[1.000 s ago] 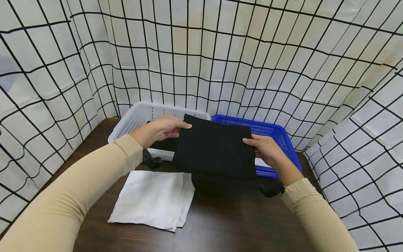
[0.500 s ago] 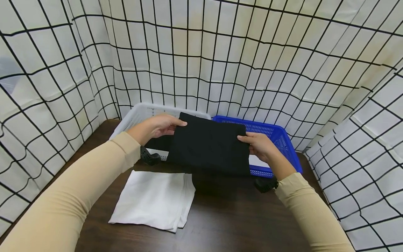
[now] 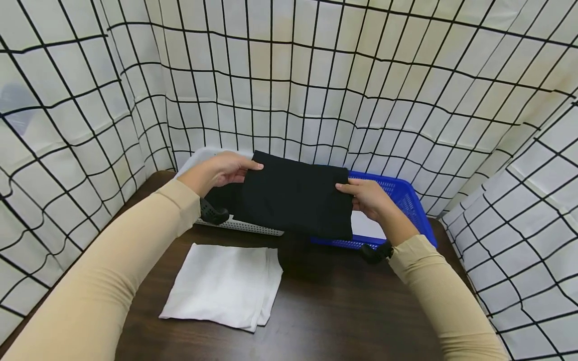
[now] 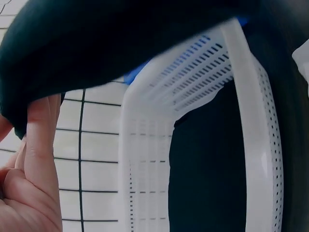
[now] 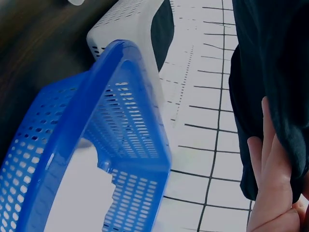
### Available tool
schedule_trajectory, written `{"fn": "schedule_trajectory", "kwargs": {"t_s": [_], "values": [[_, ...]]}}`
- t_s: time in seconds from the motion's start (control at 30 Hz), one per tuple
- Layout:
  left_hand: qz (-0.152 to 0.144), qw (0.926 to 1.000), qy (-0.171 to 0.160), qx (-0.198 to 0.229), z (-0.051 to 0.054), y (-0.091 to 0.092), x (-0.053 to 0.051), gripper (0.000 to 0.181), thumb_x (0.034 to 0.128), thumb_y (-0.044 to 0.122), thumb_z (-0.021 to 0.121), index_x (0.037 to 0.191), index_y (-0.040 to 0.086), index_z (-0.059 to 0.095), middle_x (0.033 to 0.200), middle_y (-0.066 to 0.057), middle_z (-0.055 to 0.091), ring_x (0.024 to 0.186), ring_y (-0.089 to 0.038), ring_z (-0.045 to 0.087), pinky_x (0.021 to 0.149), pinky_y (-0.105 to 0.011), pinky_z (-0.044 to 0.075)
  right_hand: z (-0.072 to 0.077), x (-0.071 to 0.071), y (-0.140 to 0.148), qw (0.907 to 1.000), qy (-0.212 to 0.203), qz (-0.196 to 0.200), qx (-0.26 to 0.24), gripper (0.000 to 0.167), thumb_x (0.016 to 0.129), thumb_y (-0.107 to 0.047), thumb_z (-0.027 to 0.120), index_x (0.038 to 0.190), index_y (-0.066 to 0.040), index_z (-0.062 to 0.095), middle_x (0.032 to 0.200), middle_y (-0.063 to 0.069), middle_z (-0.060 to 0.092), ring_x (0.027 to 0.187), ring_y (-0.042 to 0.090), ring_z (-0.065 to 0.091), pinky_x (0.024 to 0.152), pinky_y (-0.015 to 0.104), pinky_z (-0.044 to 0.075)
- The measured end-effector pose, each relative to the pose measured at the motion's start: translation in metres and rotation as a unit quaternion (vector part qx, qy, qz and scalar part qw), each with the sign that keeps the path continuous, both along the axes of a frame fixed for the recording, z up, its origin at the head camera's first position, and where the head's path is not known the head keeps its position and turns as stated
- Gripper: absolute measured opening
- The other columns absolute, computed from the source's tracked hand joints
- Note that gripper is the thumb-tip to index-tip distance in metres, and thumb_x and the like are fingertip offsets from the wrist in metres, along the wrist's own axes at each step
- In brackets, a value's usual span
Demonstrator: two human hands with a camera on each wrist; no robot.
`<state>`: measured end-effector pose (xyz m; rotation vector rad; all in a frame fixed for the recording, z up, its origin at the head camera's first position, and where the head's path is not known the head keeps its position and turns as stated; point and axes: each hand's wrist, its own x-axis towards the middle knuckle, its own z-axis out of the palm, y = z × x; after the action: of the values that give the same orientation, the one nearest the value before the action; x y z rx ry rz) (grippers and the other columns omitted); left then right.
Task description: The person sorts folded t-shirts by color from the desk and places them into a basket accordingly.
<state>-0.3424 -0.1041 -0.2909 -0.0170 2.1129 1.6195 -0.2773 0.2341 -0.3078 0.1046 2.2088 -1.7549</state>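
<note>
Between both hands a folded black cloth (image 3: 295, 198) is held up by its two far corners, above the baskets. My left hand (image 3: 229, 168) pinches its left corner, thumb on top and fingers beneath. At the right corner, my right hand (image 3: 368, 196) pinches the cloth the same way. Under the left hand stands a white plastic basket (image 4: 256, 145) with another black cloth (image 4: 207, 159) lying in it. A blue plastic basket (image 3: 404, 195) stands behind and below the right hand, with something white and flat (image 3: 367, 225) inside. The held cloth hides parts of both baskets in the head view.
A folded white cloth (image 3: 226, 286) lies on the dark wooden table (image 3: 338, 311), nearer than the white basket. White sheeting with a black wire grid (image 3: 289, 90) rises behind the baskets and along both sides.
Both hands have moved the black cloth leftward and a little farther back, over the white basket. Their pinch on its corners stays the same. The white cloth has not moved on the table.
</note>
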Motion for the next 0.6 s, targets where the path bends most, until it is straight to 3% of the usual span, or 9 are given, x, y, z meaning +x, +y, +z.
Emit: {"fn": "schedule_trajectory", "kwargs": {"t_s": [0.2,0.33,0.5,0.6], "values": [[0.009,0.9999,0.010,-0.010,-0.001,-0.008,-0.007,0.058,0.0924,0.022,0.071,0.140,0.000,0.047,0.093,0.012,0.060,0.071,0.003,0.061,0.070,-0.013,0.055,0.002,-0.011,-0.011,0.9999,0.005,-0.009,-0.006,0.064,0.100,-0.023,0.061,0.154,-0.005,0.033,0.083,-0.011,0.073,0.075,0.006,0.072,0.075,0.022,0.060],[0.014,0.9997,0.014,-0.014,-0.003,-0.011,-0.009,0.053,0.0930,0.022,0.070,0.137,0.002,0.049,0.090,0.013,0.060,0.071,0.003,0.061,0.070,-0.013,0.054,0.000,-0.016,-0.016,0.9997,0.006,-0.015,-0.019,0.059,0.100,-0.021,0.061,0.152,-0.005,0.039,0.082,-0.011,0.073,0.075,0.006,0.072,0.074,0.023,0.060],[0.016,0.9997,0.014,-0.014,-0.004,-0.014,-0.011,0.060,0.0932,0.022,0.070,0.142,-0.001,0.044,0.086,0.014,0.062,0.074,0.001,0.063,0.071,-0.014,0.055,-0.005,-0.021,-0.022,0.9995,0.010,-0.022,-0.022,0.053,0.100,-0.021,0.061,0.148,-0.005,0.046,0.083,-0.009,0.072,0.074,0.007,0.072,0.072,0.023,0.060],[0.026,0.9994,0.019,-0.013,-0.005,-0.016,-0.013,0.052,0.0922,0.023,0.071,0.134,0.000,0.051,0.081,0.014,0.065,0.072,0.000,0.065,0.070,-0.015,0.056,-0.006,-0.026,-0.026,0.9994,0.012,-0.023,-0.021,0.053,0.100,-0.021,0.061,0.148,-0.005,0.046,0.084,-0.008,0.071,0.074,0.007,0.072,0.072,0.022,0.060]]}}
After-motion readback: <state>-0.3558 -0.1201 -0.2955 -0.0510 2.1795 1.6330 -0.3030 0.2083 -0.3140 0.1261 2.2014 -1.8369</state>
